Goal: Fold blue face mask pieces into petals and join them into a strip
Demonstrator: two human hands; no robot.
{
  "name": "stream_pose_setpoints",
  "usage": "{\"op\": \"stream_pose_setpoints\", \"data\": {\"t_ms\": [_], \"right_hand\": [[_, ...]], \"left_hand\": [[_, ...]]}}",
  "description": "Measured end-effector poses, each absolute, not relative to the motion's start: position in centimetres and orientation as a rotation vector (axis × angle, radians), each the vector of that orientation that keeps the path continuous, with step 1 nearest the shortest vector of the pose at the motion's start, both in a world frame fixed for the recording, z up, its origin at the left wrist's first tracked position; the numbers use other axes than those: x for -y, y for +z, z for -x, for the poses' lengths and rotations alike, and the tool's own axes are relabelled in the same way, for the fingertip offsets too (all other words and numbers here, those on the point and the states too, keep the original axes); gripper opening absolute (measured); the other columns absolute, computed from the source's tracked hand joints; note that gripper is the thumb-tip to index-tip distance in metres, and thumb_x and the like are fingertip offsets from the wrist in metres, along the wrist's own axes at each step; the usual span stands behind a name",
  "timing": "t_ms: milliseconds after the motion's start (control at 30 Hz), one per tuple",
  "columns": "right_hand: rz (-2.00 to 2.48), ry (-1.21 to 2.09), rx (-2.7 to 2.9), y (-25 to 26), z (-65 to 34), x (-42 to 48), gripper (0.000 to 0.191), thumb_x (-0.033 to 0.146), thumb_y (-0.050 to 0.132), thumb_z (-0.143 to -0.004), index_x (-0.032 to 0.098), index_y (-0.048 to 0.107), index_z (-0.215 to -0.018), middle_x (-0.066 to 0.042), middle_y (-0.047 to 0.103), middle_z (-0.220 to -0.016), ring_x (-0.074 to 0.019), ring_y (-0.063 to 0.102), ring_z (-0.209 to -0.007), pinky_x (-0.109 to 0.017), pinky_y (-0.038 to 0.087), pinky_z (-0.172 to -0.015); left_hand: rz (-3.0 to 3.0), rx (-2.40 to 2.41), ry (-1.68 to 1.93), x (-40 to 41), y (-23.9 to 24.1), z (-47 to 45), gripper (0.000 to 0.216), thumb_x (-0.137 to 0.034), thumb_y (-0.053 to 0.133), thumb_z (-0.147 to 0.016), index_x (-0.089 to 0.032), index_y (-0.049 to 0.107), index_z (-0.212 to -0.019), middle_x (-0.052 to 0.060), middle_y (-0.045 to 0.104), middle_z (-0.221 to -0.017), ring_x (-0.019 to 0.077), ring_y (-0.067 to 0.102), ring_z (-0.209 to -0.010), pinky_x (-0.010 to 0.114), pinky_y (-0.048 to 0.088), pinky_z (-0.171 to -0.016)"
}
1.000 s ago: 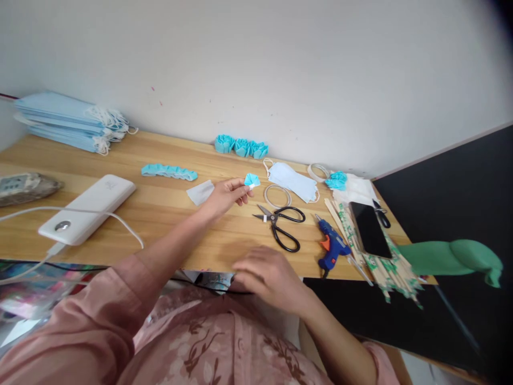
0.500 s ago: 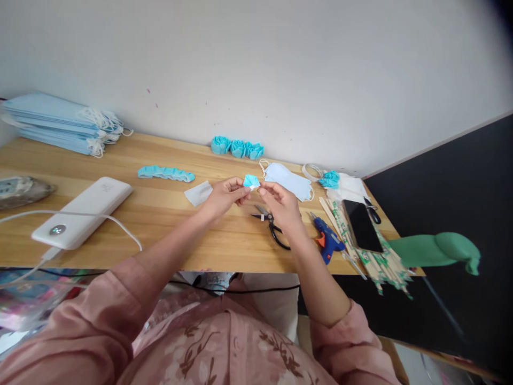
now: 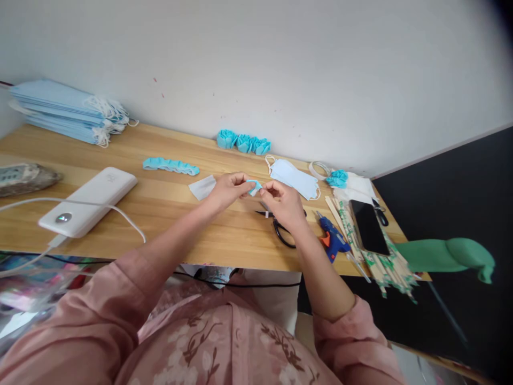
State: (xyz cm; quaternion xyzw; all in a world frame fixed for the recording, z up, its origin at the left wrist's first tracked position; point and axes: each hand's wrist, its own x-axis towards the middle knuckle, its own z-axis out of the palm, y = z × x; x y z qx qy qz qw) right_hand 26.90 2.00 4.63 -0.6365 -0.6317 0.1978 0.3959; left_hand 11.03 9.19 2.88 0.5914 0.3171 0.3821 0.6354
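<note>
My left hand [image 3: 226, 190] and my right hand [image 3: 284, 202] meet over the wooden table [image 3: 168, 214], fingertips pinched together on a small folded blue piece [image 3: 254, 185]. Only a sliver of that piece shows between the fingers. Black scissors [image 3: 282, 230] lie just under my right hand, partly hidden by it. A white paper scrap [image 3: 201, 187] lies by my left hand.
Along the wall lie blue rosettes [image 3: 243, 143], a ruffled blue strip [image 3: 170, 166] and a stack of face masks [image 3: 68, 111]. A power bank [image 3: 90, 201] with cable sits left. Right: loose mask [image 3: 294, 179], blue glue gun [image 3: 332, 239], phone [image 3: 368, 227] on wooden sticks [image 3: 385, 267].
My right hand rose from the table's front edge to join the left at the blue piece. Both hands now close around it, hiding most of it.
</note>
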Motion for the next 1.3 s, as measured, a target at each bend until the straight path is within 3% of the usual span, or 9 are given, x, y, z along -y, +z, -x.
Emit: {"op": "stream_pose_setpoints", "data": {"t_ms": [133,300,633,1000,1300], "right_hand": [[1.550,0.421,1.511,4.3,-26.7,-1.8,0.018,0.032,0.057,-0.083,0.022,0.066,-0.095,-0.001,0.068,-0.081,-0.0150,0.061,-0.073,-0.029,0.047,-0.072],[1.425,0.722,1.325,3.5,-26.4,-2.2,0.035,0.035,0.063,-0.081,0.025,0.060,-0.115,0.000,0.067,-0.087,-0.0139,0.061,-0.077,-0.027,0.049,-0.069],[1.304,0.886,1.216,3.7,-26.2,-3.2,0.040,0.028,0.067,-0.074,0.023,0.056,-0.112,0.005,0.062,-0.077,-0.0118,0.059,-0.072,-0.027,0.047,-0.071],[1.255,0.918,1.248,3.8,-26.7,-2.3,0.036,0.035,0.062,-0.084,0.029,0.059,-0.120,0.001,0.067,-0.085,-0.0152,0.063,-0.081,-0.033,0.050,-0.081],[1.312,0.835,1.264,3.1,-26.9,-3.2,0.042,0.031,0.068,-0.076,0.025,0.058,-0.115,0.004,0.064,-0.078,-0.0136,0.061,-0.074,-0.029,0.049,-0.073]], "left_hand": [[-1.307,-0.752,0.932,-9.1,2.7,-11.1,0.026,-0.037,0.069,-0.072,-0.017,0.056,-0.064,-0.002,0.056,-0.061,0.0085,0.047,-0.057,0.025,0.039,-0.061],[-1.283,-0.733,0.942,-9.1,2.7,-11.2,0.030,-0.040,0.072,-0.069,-0.016,0.055,-0.063,-0.003,0.054,-0.059,0.0083,0.046,-0.057,0.024,0.038,-0.060],[-1.149,-0.593,0.871,-8.7,2.9,-11.2,0.030,-0.043,0.071,-0.072,-0.016,0.059,-0.068,-0.001,0.057,-0.065,0.0102,0.052,-0.061,0.026,0.042,-0.063],[-1.214,-0.636,0.910,-8.9,2.7,-11.3,0.032,-0.045,0.073,-0.072,-0.016,0.061,-0.071,-0.002,0.058,-0.065,0.0092,0.050,-0.060,0.025,0.041,-0.063],[-1.282,-0.657,0.878,-8.8,2.4,-11.4,0.031,-0.044,0.075,-0.070,-0.016,0.061,-0.073,-0.002,0.058,-0.067,0.0088,0.049,-0.060,0.024,0.042,-0.062]]}}
